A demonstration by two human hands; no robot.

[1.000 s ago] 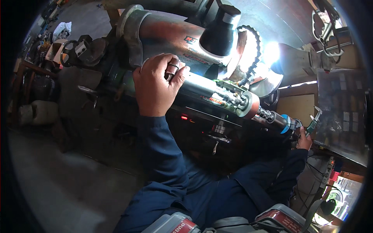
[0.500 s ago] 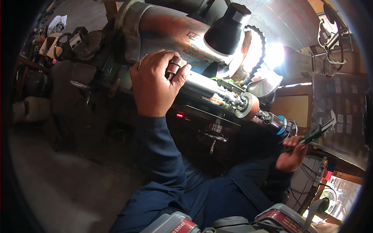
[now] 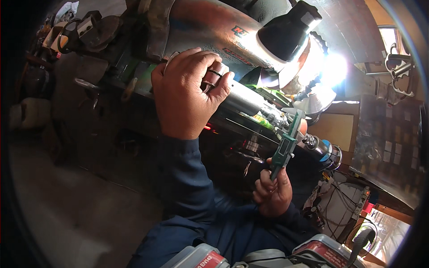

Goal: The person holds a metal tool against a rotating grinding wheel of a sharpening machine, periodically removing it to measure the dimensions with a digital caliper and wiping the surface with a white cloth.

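My right hand grips the lower end of a green digital caliper, held nearly upright. Its jaws reach up to a round copper-coloured disc on a metal shaft; the caliper partly covers the disc, and I cannot tell whether they touch. My left hand is closed at the left end of a grey metal cylinder. A brownish piece with a dark band shows between its thumb and fingers. What the palm holds is hidden. A silver chuck-like fitting joins the cylinder to the shaft.
Above, a black lamp shines on a large worn machine housing. A toothed dark rim and a metal cone stand beyond the shaft. A blue-banded end piece lies to the right. Handles project at left.
My right hand has swung left and inward, bringing the caliper from the far right to the copper-coloured disc. My left hand keeps its grip; the whole view has shifted slightly.
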